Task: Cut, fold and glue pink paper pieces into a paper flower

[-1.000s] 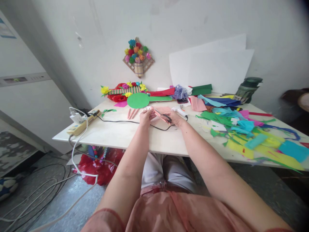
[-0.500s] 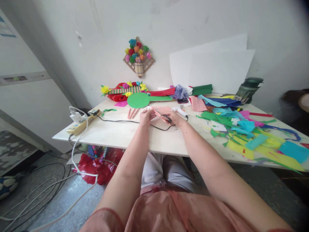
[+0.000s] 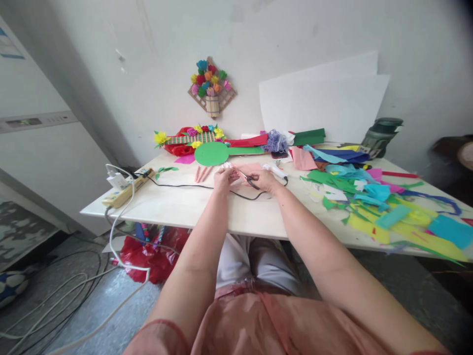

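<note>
Black-handled scissors (image 3: 251, 180), flat pink paper (image 3: 253, 168)

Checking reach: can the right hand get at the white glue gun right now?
Probably yes: the white glue gun lies just beyond the right hand, nothing visible between them. That hand holds scissors, though, so it likely must put those down first.

Right hand (image 3: 266, 181): gripping scissors (image 3: 252, 182) | left hand (image 3: 223, 179): by their tips, hold unclear

A wall hanging (image 3: 212, 106) bears colourful flowers (image 3: 209, 76). A dark bottle (image 3: 380, 139) is at right, a ball (image 3: 11, 287) at lower left
</note>
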Demonstrator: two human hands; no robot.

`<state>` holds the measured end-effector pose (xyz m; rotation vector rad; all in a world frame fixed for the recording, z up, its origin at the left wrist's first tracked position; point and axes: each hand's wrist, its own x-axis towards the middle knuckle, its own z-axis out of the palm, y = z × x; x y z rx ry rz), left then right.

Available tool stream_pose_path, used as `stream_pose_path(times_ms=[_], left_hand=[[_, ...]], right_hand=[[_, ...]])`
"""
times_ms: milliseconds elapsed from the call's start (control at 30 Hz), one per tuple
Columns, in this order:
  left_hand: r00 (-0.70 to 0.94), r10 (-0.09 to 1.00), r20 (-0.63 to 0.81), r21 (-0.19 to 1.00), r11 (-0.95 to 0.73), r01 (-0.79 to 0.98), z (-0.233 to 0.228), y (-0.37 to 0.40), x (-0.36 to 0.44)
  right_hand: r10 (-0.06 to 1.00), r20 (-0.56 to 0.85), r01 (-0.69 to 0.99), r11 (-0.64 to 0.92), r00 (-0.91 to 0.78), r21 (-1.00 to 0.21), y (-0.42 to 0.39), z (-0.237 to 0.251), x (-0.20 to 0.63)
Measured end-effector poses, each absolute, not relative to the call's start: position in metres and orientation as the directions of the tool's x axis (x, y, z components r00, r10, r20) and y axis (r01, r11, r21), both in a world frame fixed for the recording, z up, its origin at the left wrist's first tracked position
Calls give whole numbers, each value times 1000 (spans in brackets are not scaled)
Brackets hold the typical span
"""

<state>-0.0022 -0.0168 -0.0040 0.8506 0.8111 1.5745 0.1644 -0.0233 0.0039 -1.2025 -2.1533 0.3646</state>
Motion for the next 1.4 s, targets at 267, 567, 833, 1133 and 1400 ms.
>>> stream_pose_path(times_ms=[267, 567, 833, 1133, 1400], left_hand=[[-115, 985, 125, 855, -166, -492, -6, -14, -4], [-139, 979, 147, 843, -198, -500, -5, -16, -4], [-203, 967, 155, 833, -238, -499, -6, -12, -6], [-153, 972, 179, 853, -231, -469, -6, -15, -3], [-141, 971, 194, 870, -236, -433, -3, -18, -2]], right_hand=[[841, 408, 736, 520, -354, -434, -30, 10, 163], [800, 417, 618, 599, -432, -509, -19, 0, 166], [770, 431, 505, 635, -470, -585, -12, -8, 166], [823, 399, 683, 562, -405, -466, -23, 4, 164], [839, 399, 753, 523, -370, -400, -30, 11, 162]])
